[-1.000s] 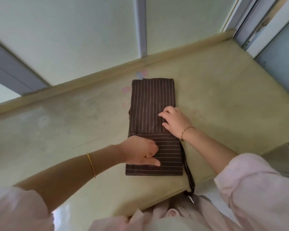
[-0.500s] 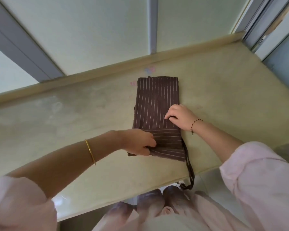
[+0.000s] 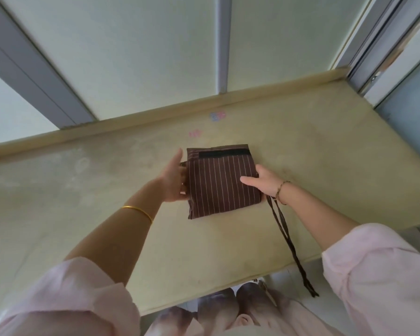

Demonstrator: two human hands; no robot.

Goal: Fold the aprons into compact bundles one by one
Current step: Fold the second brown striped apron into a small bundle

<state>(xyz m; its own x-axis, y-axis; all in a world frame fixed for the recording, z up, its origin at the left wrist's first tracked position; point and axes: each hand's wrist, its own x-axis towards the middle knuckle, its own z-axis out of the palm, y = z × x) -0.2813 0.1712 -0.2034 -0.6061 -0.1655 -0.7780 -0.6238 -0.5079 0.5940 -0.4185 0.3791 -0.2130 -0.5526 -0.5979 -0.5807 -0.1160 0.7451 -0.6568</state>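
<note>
Closest to me it's just my rolled-up pink sleeves and the front lip of the bench (image 3: pixel 204 275), with the apron's tie straps (image 3: pixel 286 238) dangling off that edge down to my right, so those aren't tucked in yet. A bit further out both arms reach forward about equally, neither hand really closer than the other. My left hand (image 3: pixel 174 180) is flat against the left edge of the folded apron (image 3: pixel 222 185), fingers mostly straight and pointing away from me, not curled round anything. My right hand (image 3: pixel 262 181) has the right edge: thumb lying on top of the cloth, the other fingers round the side, and I can't tell how far under they go. So the hands sit apart, one on each side, with the bundle between them. The apron itself is dead ahead in the middle of the bench, roughly square now, stripes running away from me, and a dark band (image 3: pixel 224 154) across its far end. Next move, I reckon, is either one more fold or dealing with those straps, and since they hang on the right, that's the right hand's job. Past it there's only a couple of faint stickers (image 3: pixel 217 116) and the back wall.
</note>
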